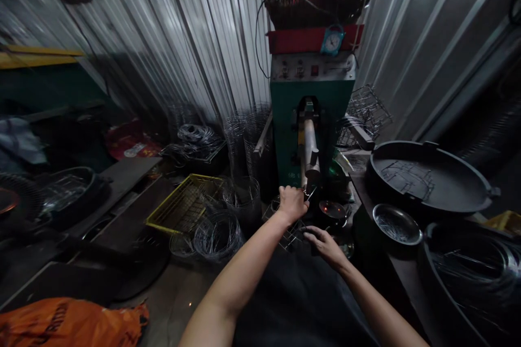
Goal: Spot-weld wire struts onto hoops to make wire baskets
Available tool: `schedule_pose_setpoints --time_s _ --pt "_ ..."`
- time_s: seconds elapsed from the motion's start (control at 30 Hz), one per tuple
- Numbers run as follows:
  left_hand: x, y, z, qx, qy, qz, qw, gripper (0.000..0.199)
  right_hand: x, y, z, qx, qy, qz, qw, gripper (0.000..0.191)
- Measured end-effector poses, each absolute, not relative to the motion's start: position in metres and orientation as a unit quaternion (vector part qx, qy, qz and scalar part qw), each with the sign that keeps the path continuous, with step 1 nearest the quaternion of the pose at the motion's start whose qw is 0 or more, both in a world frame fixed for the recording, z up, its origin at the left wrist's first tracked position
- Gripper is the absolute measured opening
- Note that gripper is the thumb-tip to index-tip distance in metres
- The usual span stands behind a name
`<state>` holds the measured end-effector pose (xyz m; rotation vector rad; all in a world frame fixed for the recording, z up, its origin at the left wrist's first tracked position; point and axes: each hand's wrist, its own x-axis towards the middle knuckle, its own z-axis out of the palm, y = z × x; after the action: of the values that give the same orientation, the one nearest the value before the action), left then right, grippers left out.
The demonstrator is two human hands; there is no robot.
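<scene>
In front of a green spot-welding machine, a small frame of thin metal wire is held low, close to the welder's arm. My left hand is closed in a fist on the frame's upper part, just below the tip of the machine's metal arm. Lower and to the right, my right hand pinches the frame's near side between thumb and fingers. Dim light and my left hand hide much of the frame.
Left of my hands are wire coils and a yellow wire basket. To the right stand a large black pan with wire frames, a steel bowl of wire pieces and a dark tub. An orange sack lies front left.
</scene>
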<state>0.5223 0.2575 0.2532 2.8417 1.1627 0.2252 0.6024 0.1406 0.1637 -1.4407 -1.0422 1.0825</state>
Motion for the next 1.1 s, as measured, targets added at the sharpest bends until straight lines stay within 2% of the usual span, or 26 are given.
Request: schedule_pose_setpoints --time_s 0.17,0.5,0.57,0.67,0.73,0.83,1.0,1.1 --pt "0.522 0.265 0.249 0.912 0.403 0.076 0.023 0.033 0.597 0.145 0.159 -0.606 -0.424 0.412 0.533 0.046" --pt "0.527 0.268 0.251 0.904 0.418 0.081 0.029 0.033 0.592 0.151 0.148 -0.572 -0.393 0.436 0.572 0.046" --pt "0.518 0.267 0.255 0.902 0.42 0.092 0.046 0.039 0.589 0.151 0.146 -0.564 -0.385 0.43 0.591 0.046" --pt "0.481 0.251 0.251 0.888 0.414 0.19 0.066 0.056 0.584 0.142 0.148 -0.57 -0.377 0.397 0.613 0.043" --pt "0.444 0.228 0.234 0.867 0.416 0.262 0.076 0.06 0.577 0.129 0.151 -0.579 -0.366 0.382 0.62 0.041" --pt "0.394 0.182 0.19 0.844 0.432 0.294 0.119 0.049 0.562 0.108 0.154 -0.594 -0.332 0.38 0.627 0.039" --pt "0.372 0.128 0.131 0.881 0.354 0.238 0.207 0.075 0.541 0.087 0.154 -0.601 -0.299 0.423 0.609 0.044" --pt "0.372 0.125 0.133 0.885 0.337 0.202 0.248 0.071 0.547 0.079 0.155 -0.633 -0.319 0.425 0.563 0.052"
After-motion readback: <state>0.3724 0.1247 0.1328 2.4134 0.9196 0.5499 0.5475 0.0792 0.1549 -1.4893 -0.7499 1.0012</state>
